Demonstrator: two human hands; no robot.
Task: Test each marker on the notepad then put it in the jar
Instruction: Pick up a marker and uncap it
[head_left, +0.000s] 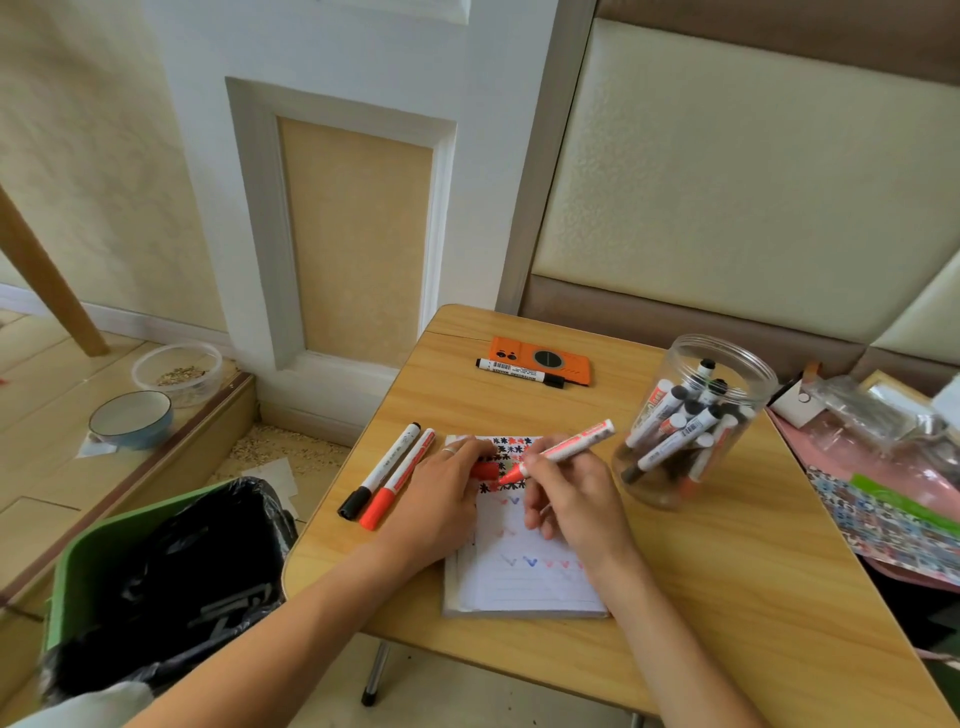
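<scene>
Right hand (566, 493) pinched the red marker (563, 451) near its nib, tip down on the notepad (524, 582). Left hand (441, 493) rested on the pad, fingers curled round the red cap (485, 471). Jar (691, 421) stood just right, holding markers.

An orange phone case (550, 358) is seen at the far edge of the wooden table (727, 587). Left of the table, a green bin (78, 577) is lined in black; beyond it, two bowls (131, 418) are set.
</scene>
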